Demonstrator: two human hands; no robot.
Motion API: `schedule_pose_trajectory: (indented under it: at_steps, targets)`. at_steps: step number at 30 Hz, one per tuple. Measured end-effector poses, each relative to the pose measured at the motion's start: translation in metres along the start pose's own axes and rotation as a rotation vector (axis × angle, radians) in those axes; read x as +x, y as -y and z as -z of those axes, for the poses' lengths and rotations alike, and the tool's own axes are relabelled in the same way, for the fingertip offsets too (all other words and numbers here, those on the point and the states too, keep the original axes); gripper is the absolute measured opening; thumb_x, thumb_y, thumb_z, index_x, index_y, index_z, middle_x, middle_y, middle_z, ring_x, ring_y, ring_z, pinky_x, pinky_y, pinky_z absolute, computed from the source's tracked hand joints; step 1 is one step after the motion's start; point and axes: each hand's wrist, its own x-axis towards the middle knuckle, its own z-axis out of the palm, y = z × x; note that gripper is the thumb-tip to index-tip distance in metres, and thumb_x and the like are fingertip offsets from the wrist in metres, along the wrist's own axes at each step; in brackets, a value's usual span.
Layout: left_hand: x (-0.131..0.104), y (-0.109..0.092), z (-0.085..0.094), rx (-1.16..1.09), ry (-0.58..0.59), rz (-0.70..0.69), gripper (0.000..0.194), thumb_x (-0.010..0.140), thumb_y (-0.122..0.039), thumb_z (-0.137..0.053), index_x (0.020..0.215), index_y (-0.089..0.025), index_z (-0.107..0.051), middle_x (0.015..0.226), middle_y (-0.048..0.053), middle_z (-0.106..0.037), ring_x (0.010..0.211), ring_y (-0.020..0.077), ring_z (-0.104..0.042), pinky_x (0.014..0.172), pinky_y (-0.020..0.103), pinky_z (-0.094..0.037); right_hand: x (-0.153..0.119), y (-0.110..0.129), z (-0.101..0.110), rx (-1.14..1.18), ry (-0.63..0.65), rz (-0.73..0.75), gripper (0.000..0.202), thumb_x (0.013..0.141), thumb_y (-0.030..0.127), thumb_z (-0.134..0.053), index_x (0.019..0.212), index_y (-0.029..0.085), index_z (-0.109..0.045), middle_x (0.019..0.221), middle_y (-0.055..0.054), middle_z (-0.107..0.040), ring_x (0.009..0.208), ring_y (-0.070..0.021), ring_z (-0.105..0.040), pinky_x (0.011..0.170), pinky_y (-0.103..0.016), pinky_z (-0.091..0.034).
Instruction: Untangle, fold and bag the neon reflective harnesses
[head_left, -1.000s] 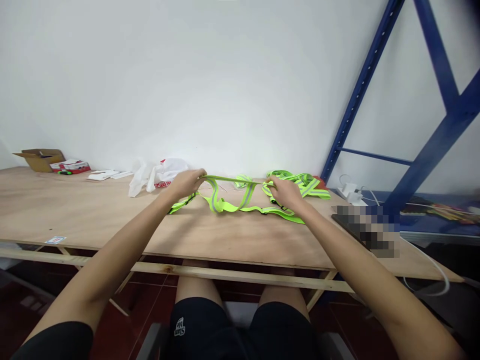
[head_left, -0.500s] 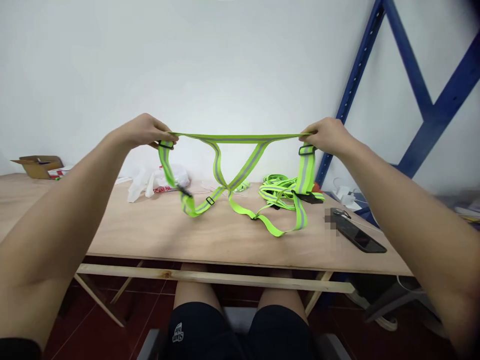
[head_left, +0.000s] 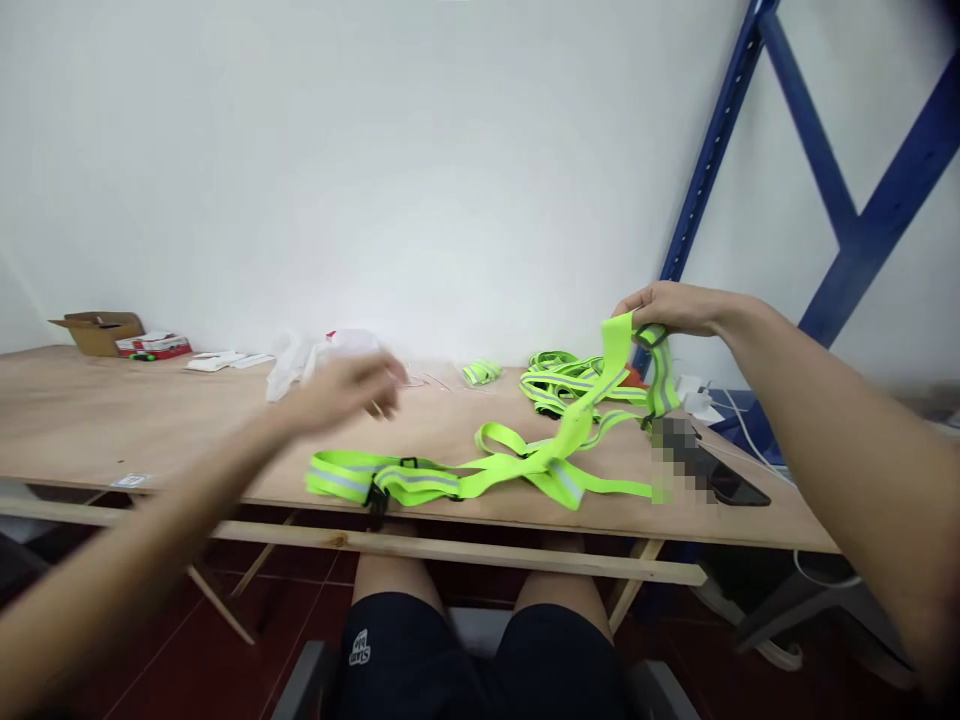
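Hands: two; the right hand (head_left: 671, 307) grips one harness (head_left: 574, 432) by its raised end, while the left hand (head_left: 349, 390) is blurred, fingers curled, its hold impossible to tell.
Harness: flat neon webbing, grey-striped, otherwise looped along the near edge of the wooden surface (head_left: 165, 430).
Strap pile (head_left: 559, 382): one, tangled.
Bundle (head_left: 481, 372): one, small.
Cardboard box (head_left: 101, 336): one, open.
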Motion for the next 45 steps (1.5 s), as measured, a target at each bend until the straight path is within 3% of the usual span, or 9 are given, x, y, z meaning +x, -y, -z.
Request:
schedule_pose_trajectory:
  at_steps: [3,6,11,20,25,30,36,41,45]
  targets:
    - [-0.04,0.018,-0.12,0.145,0.207,-0.297,0.041,0.093,-0.048,-0.06,0.124,-0.02,-0.061,0.119,0.011,-0.07,0.107,0.0255,-0.067,0.095,0.04,-0.053,0.007,0.006,-0.005,-0.031,0.026,0.033,0.012,0.077,0.024,-0.071,0.067,0.018,-0.066,0.057,0.0,-0.056,0.052,-0.0117,-0.048,0.052,-0.027,-0.04]
    - [-0.056,0.047,-0.184,0.273,0.181,-0.39,0.059,0.089,-0.049,-0.067,0.138,-0.021,-0.053,0.137,0.015,-0.06,0.13,0.0321,-0.053,0.11,0.05,-0.041,0.007,0.017,-0.006,-0.049,0.025,0.075,0.01,0.081,0.015,-0.064,0.072,0.016,-0.066,0.054,0.001,-0.052,0.052,-0.0098,-0.042,0.052,-0.026,-0.034]
    - [-0.058,0.057,-0.198,0.279,0.129,-0.477,0.045,0.093,-0.037,-0.063,0.134,-0.021,-0.056,0.138,0.014,-0.06,0.129,0.0314,-0.053,0.113,0.053,-0.036,-0.001,0.029,-0.005,-0.133,-0.013,0.078,0.008,0.083,0.013,-0.063,0.075,0.013,-0.065,0.056,0.002,-0.051,0.055,-0.0085,-0.04,0.053,-0.027,-0.031]
    - [-0.011,-0.03,-0.243,0.06,0.021,-0.015,0.055,0.077,-0.057,-0.075,0.116,-0.019,-0.064,0.114,0.011,-0.068,0.108,0.0317,-0.063,0.092,0.043,-0.051,-0.006,0.046,0.003,-0.237,0.152,0.078,0.031,0.071,0.044,-0.082,0.064,0.021,-0.062,0.052,0.003,-0.044,0.048,-0.0096,-0.037,0.046,-0.027,-0.03]
    - [0.013,-0.043,-0.265,0.191,0.009,0.06,0.037,0.086,-0.046,-0.064,0.109,-0.017,-0.062,0.107,0.013,-0.067,0.106,0.0325,-0.062,0.087,0.042,-0.049,-0.012,0.063,0.008,-0.29,0.201,0.088,0.038,0.071,0.051,-0.083,0.063,0.021,-0.06,0.052,0.003,-0.043,0.049,-0.0098,-0.038,0.047,-0.028,-0.032]
    - [0.018,-0.053,-0.27,0.106,-0.059,0.089,0.053,0.081,-0.063,-0.065,0.109,-0.018,-0.058,0.106,0.014,-0.067,0.101,0.034,-0.062,0.083,0.042,-0.047,-0.012,0.074,0.013,-0.278,0.162,0.072,0.033,0.072,0.046,-0.083,0.065,0.021,-0.062,0.054,0.003,-0.045,0.05,-0.0096,-0.041,0.047,-0.026,-0.033]
    - [0.033,-0.051,-0.255,-0.277,-0.03,-0.008,0.016,0.092,-0.034,-0.054,0.088,-0.019,-0.06,0.09,0.009,-0.069,0.088,0.0267,-0.064,0.077,0.038,-0.05,-0.021,0.097,0.017,-0.34,0.071,0.115,0.029,0.078,0.041,-0.08,0.07,0.02,-0.062,0.053,0.003,-0.043,0.051,-0.0086,-0.037,0.049,-0.026,-0.03]
    - [0.022,-0.016,-0.187,-0.942,0.409,0.091,0.042,0.083,-0.054,-0.07,0.09,-0.015,-0.058,0.066,0.001,-0.064,0.051,0.0136,-0.061,0.051,0.024,-0.048,-0.035,0.099,0.042,-0.423,-0.121,0.088,0.029,0.088,0.031,-0.073,0.068,0.018,-0.057,0.051,0.005,-0.042,0.052,-0.0064,-0.033,0.051,-0.025,-0.028]
    - [0.006,0.012,-0.103,-0.98,0.523,0.08,0.039,0.083,-0.054,-0.071,0.081,-0.017,-0.056,0.039,-0.01,-0.044,0.029,0.0089,-0.044,0.035,0.019,-0.042,-0.036,0.08,0.058,-0.406,-0.188,0.066,0.028,0.088,0.032,-0.073,0.069,0.018,-0.058,0.052,0.006,-0.043,0.053,-0.0067,-0.035,0.054,-0.026,-0.028]
